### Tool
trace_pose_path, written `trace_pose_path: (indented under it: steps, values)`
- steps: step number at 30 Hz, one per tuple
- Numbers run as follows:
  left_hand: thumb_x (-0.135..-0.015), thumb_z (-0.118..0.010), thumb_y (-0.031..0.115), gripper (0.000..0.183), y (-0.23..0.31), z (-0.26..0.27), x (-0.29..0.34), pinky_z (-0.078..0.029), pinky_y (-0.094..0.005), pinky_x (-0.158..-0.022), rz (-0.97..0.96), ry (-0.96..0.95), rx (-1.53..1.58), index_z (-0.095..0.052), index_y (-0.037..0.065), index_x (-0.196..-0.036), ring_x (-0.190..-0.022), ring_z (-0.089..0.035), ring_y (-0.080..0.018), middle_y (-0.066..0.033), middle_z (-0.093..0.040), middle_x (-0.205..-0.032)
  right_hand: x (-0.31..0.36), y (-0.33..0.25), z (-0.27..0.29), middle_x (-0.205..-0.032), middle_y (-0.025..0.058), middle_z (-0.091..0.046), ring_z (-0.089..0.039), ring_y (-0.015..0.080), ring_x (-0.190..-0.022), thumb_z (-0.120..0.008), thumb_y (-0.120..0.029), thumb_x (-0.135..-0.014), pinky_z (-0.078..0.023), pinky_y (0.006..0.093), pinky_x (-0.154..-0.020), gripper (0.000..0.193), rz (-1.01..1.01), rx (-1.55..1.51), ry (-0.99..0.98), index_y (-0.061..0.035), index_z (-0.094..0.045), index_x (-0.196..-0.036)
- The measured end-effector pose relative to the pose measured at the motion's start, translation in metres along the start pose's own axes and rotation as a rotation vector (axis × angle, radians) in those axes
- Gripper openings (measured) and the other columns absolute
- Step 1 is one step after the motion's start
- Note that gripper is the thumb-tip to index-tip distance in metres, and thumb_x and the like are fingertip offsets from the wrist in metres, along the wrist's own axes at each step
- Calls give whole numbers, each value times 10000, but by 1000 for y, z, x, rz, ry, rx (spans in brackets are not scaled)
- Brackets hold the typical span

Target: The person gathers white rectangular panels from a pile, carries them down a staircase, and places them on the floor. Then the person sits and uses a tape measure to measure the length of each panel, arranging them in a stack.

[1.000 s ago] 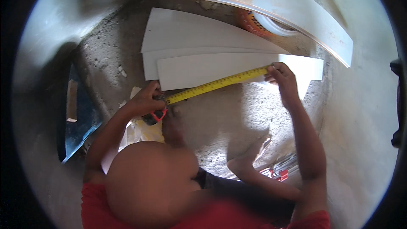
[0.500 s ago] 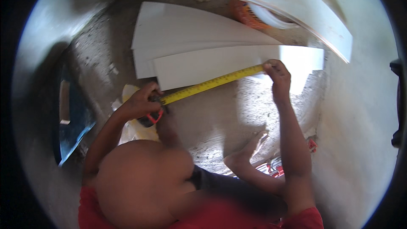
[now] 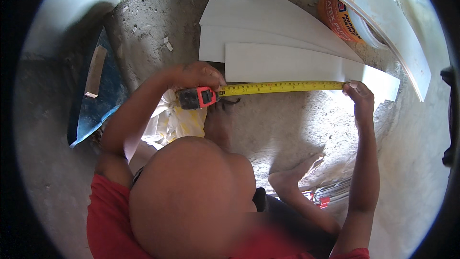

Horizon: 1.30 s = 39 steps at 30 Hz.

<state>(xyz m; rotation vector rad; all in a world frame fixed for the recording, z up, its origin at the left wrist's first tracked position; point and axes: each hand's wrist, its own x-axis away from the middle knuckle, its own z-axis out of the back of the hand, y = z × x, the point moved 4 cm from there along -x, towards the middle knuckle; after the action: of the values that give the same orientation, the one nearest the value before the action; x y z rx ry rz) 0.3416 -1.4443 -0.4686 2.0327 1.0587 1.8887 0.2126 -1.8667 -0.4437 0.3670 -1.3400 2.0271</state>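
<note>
A yellow tape measure [image 3: 282, 88] is drawn out nearly level between my two hands. My left hand [image 3: 199, 74] is closed over its black and red case [image 3: 195, 99]. At the blade's far end, my right hand [image 3: 360, 97] pinches the tip between thumb and fingers. The blade runs along the near edge of a white panel strip [image 3: 287, 62], close to its right end. Behind and partly under that strip lie larger white panels [image 3: 258, 19]. Whether the blade touches the strip I cannot tell.
An orange tub with a white rim [image 3: 342, 17] is at the back right, partly behind a long leaning board [image 3: 407, 33]. On the left, a dark blue sheet [image 3: 88, 115] carries a wood piece [image 3: 96, 71]. A plastic bag [image 3: 170, 122] lies below my left hand.
The blade has gone from slanted to nearly level. My left hand has shifted up and turned the case, while my right hand still pinches the tip. The whole view has shifted.
</note>
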Motion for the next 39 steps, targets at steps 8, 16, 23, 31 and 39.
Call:
trace_pose_path:
  steps: [8,16,23,31,39]
  values:
    - [-781,-666,262,372,11,16,-3,-480,-285,-803,71,-67,-254,-682,2,-1047,-862,-605,-156,-79,-676,-911,-31,49,100,-898,44,-673,-609,126,-791,-689,-280,-850,-446,259,-680,335,-24,122,269,-30,-670,-1072]
    - [-788,-682,286,447,16,9,1,-474,-289,-868,114,87,-84,-662,14,-1142,-941,-619,-166,-117,-682,-1055,-46,53,112,-995,30,-659,-584,104,-832,-703,-316,-845,-449,272,-723,443,32,135,174,-62,-624,-1199]
    - [-764,-670,237,521,25,15,3,-482,-291,-822,118,142,-303,-562,14,-1222,-892,-621,-177,-111,-663,-953,-38,44,106,-975,-6,-630,-547,79,-818,-703,-307,-843,-431,254,-716,417,30,137,113,-96,-616,-1192]
    - [-751,-663,268,530,40,41,2,-487,-306,-792,34,272,-422,-561,5,-1200,-876,-620,-175,-106,-652,-930,-22,63,95,-944,-5,-601,-500,66,-793,-668,-159,-872,-397,228,-714,291,71,-36,145,-54,-596,-1133]
    - [-733,-647,273,321,34,30,-11,-487,-296,-696,91,240,-348,-691,28,-935,-765,-612,-148,-91,-670,-863,-21,55,98,-960,7,-597,-501,91,-850,-683,-224,-857,-386,245,-761,304,55,25,126,-58,-611,-1102]
